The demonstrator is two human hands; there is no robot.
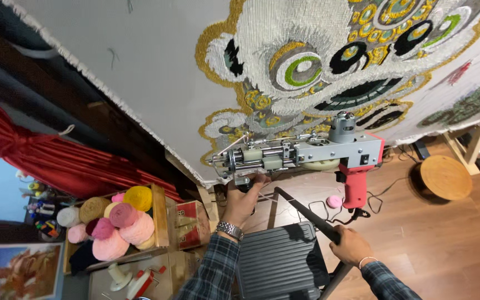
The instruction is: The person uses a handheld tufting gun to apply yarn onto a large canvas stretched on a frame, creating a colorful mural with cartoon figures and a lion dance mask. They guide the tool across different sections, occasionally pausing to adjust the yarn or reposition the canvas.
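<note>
The left hand [244, 200] is closed around the front grip of the tufting gun [301, 153], whose needle end lies by the lower edge of the stretched cloth [140, 66]; a firm, level hold suits it. The right hand [351, 244] is curled on a dark bar [306, 214], seemingly tight. The wooden crate [159, 216] holds pink, yellow and cream yarn balls [120, 219].

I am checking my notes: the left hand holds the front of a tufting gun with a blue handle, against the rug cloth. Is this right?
Not quite: the head view shows a red handle, not blue. The left hand does hold the front of the tufting gun, against the rug cloth.
</note>
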